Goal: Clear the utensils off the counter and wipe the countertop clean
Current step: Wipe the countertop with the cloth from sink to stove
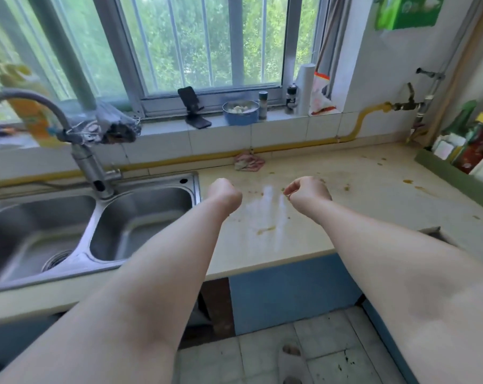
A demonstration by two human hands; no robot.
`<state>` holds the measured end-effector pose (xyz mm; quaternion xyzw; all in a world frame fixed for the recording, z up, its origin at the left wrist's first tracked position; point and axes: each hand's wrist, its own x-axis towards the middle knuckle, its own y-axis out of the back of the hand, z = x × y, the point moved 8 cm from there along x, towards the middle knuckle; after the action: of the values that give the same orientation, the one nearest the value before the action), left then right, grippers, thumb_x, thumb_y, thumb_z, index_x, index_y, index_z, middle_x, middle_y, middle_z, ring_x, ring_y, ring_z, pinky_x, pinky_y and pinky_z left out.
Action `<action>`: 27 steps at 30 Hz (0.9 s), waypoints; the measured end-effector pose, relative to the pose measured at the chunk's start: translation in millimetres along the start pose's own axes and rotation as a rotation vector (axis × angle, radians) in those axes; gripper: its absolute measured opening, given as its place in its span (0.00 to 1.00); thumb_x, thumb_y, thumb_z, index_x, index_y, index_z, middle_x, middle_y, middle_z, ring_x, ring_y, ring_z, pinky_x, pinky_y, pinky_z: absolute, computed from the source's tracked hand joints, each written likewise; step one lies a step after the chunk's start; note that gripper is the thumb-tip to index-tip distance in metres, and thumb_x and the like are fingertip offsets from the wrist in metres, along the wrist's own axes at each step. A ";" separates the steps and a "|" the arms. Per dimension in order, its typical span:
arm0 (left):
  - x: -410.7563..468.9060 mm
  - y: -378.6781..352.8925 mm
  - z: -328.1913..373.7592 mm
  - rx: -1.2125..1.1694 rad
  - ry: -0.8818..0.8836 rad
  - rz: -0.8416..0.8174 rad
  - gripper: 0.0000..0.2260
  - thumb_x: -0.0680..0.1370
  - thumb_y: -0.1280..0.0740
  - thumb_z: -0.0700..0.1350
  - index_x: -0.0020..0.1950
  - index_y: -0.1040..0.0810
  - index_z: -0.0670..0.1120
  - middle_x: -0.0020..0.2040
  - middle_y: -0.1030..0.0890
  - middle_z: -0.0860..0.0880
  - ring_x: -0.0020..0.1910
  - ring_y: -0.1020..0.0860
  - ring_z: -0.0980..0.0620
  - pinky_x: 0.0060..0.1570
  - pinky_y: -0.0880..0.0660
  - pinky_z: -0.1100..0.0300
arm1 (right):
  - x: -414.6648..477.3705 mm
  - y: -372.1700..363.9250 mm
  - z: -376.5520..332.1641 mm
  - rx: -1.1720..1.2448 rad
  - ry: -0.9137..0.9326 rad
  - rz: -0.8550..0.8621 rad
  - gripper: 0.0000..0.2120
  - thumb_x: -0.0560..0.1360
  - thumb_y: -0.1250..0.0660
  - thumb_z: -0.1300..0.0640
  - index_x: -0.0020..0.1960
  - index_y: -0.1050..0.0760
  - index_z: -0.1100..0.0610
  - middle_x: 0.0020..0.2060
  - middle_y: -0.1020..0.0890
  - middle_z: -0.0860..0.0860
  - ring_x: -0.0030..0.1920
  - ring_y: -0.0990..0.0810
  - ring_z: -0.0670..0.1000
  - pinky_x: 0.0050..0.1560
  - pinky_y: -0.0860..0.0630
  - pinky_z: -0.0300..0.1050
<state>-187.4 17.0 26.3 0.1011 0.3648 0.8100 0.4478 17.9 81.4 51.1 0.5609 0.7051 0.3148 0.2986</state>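
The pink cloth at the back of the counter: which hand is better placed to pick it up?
Probably the left hand: the pink cloth lies just beyond it, slightly nearer than the right hand. Both look empty.

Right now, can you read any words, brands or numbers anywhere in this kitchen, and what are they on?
None can be read.
Green box, top right: print too blurred.
Orange bottle by the tap: label blurred.
Red-and-white bag on the sill: markings illegible.
Bottles at far right: labels illegible.
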 end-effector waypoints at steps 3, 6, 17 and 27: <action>27.8 0.9 -9.4 0.010 0.030 0.014 0.12 0.77 0.42 0.38 0.53 0.20 0.40 0.51 0.17 0.41 0.51 0.19 0.41 0.52 0.21 0.49 | 29.7 -20.1 -11.5 -0.002 0.015 -0.040 0.14 0.76 0.41 0.63 0.44 0.21 0.48 0.54 0.19 0.52 0.52 0.22 0.55 0.44 0.26 0.42; 66.6 -4.9 -9.1 0.030 0.057 0.023 0.12 0.77 0.42 0.38 0.54 0.20 0.41 0.51 0.18 0.41 0.49 0.19 0.43 0.49 0.21 0.51 | 72.8 -35.4 -21.3 -0.021 0.017 -0.068 0.16 0.75 0.42 0.65 0.47 0.20 0.48 0.55 0.19 0.51 0.54 0.21 0.55 0.49 0.25 0.42; 226.1 -55.0 13.9 0.026 0.217 0.004 0.15 0.78 0.42 0.40 0.64 0.27 0.46 0.55 0.21 0.43 0.54 0.22 0.43 0.57 0.22 0.48 | 252.7 -85.0 -29.2 -0.075 -0.042 -0.199 0.17 0.75 0.43 0.64 0.53 0.19 0.52 0.56 0.19 0.54 0.56 0.21 0.58 0.57 0.22 0.50; 324.9 -100.1 29.9 -0.024 0.298 0.044 0.22 0.79 0.42 0.40 0.73 0.38 0.44 0.66 0.26 0.40 0.63 0.26 0.38 0.62 0.26 0.48 | 353.6 -149.8 -19.8 -0.004 -0.015 -0.376 0.13 0.75 0.39 0.61 0.53 0.20 0.50 0.59 0.20 0.53 0.58 0.21 0.57 0.60 0.24 0.49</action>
<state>-295.5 325.0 -73.5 -0.0174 0.4152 0.8300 0.3721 -155.8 399.5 -77.3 0.4210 0.7946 0.2507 0.3584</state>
